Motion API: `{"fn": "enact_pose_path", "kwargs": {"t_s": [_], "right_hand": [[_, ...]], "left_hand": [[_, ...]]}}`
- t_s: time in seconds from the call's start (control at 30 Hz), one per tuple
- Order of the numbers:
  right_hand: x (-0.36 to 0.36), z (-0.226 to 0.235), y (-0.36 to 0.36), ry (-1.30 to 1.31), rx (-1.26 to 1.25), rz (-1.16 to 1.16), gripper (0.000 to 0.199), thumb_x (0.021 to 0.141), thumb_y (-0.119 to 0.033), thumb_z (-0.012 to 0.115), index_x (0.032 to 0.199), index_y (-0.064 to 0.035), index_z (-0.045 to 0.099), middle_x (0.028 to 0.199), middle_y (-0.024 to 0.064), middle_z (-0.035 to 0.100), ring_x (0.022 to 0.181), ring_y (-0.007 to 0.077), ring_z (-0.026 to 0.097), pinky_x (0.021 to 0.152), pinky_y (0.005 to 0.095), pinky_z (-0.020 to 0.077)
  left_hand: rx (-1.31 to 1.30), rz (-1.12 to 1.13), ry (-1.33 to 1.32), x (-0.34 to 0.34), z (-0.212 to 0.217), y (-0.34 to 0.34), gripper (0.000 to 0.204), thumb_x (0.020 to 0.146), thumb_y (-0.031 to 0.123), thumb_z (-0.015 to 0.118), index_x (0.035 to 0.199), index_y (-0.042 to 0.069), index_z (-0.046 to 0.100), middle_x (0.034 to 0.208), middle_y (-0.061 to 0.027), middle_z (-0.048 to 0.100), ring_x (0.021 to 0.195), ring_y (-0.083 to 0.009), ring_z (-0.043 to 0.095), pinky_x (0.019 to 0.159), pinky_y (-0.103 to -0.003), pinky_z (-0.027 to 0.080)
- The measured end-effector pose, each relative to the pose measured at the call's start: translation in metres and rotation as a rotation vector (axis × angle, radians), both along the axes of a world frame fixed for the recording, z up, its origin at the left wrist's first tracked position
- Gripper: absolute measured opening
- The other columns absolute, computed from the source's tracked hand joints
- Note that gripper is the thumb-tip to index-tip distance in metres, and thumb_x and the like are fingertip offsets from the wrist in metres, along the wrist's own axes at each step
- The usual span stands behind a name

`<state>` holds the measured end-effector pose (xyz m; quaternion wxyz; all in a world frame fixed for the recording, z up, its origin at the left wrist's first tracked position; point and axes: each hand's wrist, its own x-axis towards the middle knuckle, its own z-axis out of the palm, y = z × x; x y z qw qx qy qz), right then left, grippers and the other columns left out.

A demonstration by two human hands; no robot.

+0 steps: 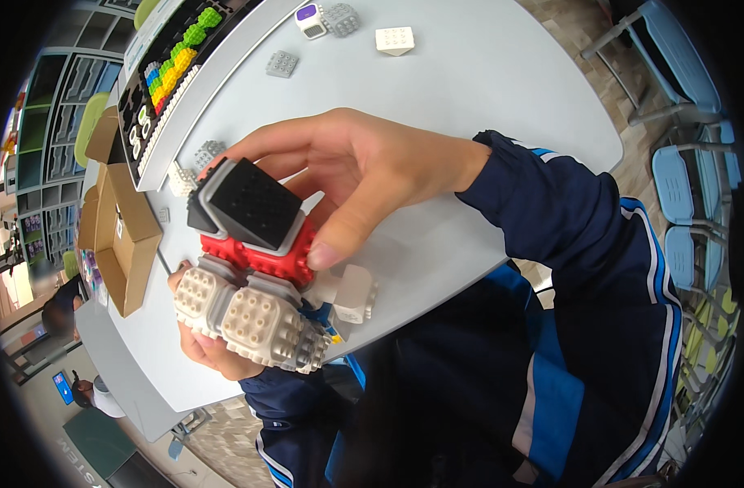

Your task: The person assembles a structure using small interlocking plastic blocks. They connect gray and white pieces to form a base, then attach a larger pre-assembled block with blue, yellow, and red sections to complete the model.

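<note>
A block model of studded building blocks is held up over the near left part of the table, with both of my hands on it. Its lower part is white studded blocks (258, 325) with grey pieces between them. Red blocks (262, 256) sit above, topped by black slanted blocks (254, 203). My right hand (360, 175) is closed round the red and black part, its thumb pressed on the red block. Underneath, my left hand (213, 354) grips the white end; most of its fingers are hidden. A white block (356, 294) sticks out at the model's right side.
Loose grey (282, 63) and white blocks (395, 41) lie on the far table (502, 89), near a purple-faced block (310, 22). A black tray (132, 102) of coloured blocks stands at far left, beside an open cardboard box (124, 236). Blue chairs (677, 183) stand right.
</note>
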<state>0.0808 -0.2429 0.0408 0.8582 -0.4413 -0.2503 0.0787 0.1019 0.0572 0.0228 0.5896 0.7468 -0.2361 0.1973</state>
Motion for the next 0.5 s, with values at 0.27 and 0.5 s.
{"fn": "enact_pose_path", "kwargs": {"t_s": [0.27,0.5], "right_hand": [[-0.001,0.003,0.005,0.05,0.0,-0.006,0.089,0.067,-0.013,0.092,0.145,0.0011,0.05,0.133,0.0186,0.063,0.115,0.0258,0.063,0.102,0.0348,0.0495],[0.002,-0.007,0.012,-0.019,0.025,-0.064,0.09,0.066,-0.016,0.093,0.144,0.0014,0.051,0.13,0.0189,0.064,0.113,0.0277,0.063,0.101,0.0363,0.05]], "left_hand": [[-0.142,0.26,-0.27,-0.001,-0.019,-0.046,0.067,0.094,0.042,0.05,0.131,-0.014,0.049,0.123,-0.0227,0.057,0.116,-0.0308,0.059,0.1,-0.043,0.047],[-0.124,0.241,-0.285,0.001,-0.022,-0.055,0.074,0.091,0.045,0.054,0.135,-0.014,0.047,0.123,-0.0224,0.056,0.115,-0.0302,0.058,0.099,-0.042,0.047]]}}
